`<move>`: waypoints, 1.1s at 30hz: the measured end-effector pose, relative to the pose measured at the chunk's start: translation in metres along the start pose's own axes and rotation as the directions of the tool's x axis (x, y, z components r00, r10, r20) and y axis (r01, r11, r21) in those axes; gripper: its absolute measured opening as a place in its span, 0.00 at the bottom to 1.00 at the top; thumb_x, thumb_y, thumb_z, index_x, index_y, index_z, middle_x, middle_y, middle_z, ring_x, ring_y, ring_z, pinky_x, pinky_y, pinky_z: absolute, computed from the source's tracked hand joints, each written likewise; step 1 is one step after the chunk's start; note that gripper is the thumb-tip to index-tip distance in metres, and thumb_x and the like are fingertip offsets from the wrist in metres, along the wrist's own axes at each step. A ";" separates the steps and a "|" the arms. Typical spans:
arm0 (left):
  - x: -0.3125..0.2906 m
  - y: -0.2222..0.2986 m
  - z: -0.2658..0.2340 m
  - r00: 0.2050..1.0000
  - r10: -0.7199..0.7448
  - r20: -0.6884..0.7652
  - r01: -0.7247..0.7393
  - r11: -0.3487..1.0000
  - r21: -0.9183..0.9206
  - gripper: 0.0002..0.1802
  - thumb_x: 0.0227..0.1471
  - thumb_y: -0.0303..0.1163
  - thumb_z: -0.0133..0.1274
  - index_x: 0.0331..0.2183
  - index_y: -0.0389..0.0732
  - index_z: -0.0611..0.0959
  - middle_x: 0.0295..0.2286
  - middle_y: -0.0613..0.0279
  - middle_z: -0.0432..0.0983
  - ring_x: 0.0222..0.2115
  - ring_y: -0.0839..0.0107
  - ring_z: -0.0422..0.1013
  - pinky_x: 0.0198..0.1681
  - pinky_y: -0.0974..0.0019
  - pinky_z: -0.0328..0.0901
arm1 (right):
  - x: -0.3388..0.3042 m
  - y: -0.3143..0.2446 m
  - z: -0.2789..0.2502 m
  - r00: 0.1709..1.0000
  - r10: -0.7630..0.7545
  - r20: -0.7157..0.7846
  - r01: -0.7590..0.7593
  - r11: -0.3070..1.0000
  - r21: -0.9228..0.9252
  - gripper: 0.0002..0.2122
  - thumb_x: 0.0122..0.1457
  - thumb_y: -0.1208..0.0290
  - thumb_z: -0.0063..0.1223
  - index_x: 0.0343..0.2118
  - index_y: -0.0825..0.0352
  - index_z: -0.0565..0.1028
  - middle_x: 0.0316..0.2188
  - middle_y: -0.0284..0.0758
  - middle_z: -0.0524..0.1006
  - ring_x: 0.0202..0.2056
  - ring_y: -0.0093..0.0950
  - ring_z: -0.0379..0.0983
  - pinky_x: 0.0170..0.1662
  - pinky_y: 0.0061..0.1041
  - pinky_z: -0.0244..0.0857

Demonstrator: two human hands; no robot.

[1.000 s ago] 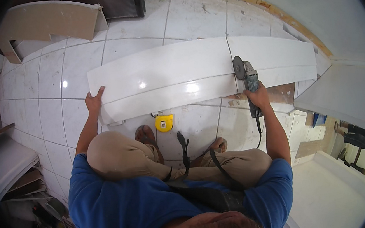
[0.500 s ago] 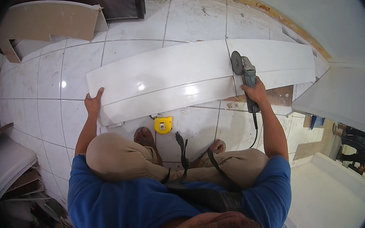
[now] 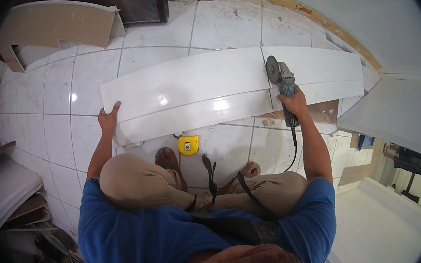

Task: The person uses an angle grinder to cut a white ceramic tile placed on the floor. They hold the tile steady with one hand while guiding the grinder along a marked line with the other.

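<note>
A long, glossy white panel [image 3: 200, 82] lies across the tiled floor before my knees. A dark crosswise line [image 3: 270, 94] runs over it right of its middle, and a thin line runs along its length. My left hand [image 3: 108, 118] grips the panel's left end, thumb on top and the other fingers partly hidden at the edge. Wrapped round the body of a grey-green angle grinder [image 3: 287, 83] is my right hand [image 3: 294, 103]. The grinder's dark disc [image 3: 272, 69] is over the panel, close to the crosswise line; I cannot tell whether it touches.
A yellow tape measure [image 3: 188, 144] lies on the floor near my feet. The grinder's black cord [image 3: 295, 152] runs down beside my right knee. A brown board [image 3: 324, 111] shows under the panel. Cut boards [image 3: 63, 23] stand far left; a white tray-like piece [image 3: 383, 234] is at right.
The angle grinder, in my right hand, has shifted very slightly away from me. My left hand stays on the panel's end. A yellow shape in the right background is gone from sight.
</note>
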State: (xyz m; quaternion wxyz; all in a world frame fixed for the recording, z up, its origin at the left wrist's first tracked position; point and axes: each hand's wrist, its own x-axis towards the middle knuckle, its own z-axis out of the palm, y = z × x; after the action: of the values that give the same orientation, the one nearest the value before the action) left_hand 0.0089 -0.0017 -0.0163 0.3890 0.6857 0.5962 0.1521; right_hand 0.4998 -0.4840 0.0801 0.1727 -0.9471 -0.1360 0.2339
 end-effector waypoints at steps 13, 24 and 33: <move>0.008 -0.019 0.004 0.999 0.023 -0.043 -0.023 1.000 -0.010 0.40 0.43 0.54 0.72 0.42 0.26 0.80 0.39 0.46 0.82 0.40 0.60 0.78 0.47 0.61 0.70 | -0.014 0.003 -0.002 1.000 0.007 0.020 -0.007 1.000 -0.003 0.36 0.42 0.57 0.67 0.52 0.78 0.71 0.45 0.56 0.79 0.48 0.48 0.77 0.53 0.38 0.70; 0.006 -0.013 0.005 0.999 -0.005 -0.042 0.005 1.000 0.014 0.42 0.42 0.55 0.72 0.43 0.25 0.80 0.39 0.45 0.81 0.40 0.58 0.78 0.48 0.60 0.70 | -0.029 0.024 -0.001 0.999 0.007 0.039 -0.007 1.000 -0.012 0.36 0.43 0.56 0.67 0.51 0.77 0.71 0.43 0.56 0.79 0.47 0.48 0.77 0.52 0.39 0.70; 0.006 -0.016 0.007 0.999 0.006 -0.047 -0.005 1.000 0.031 0.43 0.42 0.57 0.71 0.43 0.25 0.80 0.40 0.44 0.81 0.41 0.58 0.78 0.48 0.60 0.70 | -0.037 0.031 -0.001 0.999 0.018 0.046 -0.018 1.000 0.003 0.36 0.42 0.55 0.68 0.51 0.77 0.71 0.43 0.55 0.79 0.47 0.49 0.77 0.52 0.39 0.70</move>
State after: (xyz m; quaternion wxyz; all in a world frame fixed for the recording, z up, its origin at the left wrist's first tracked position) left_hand 0.0039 0.0016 -0.0338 0.3639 0.6894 0.6055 0.1600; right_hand 0.4738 -0.5247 0.0835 0.1690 -0.9423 -0.1309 0.2576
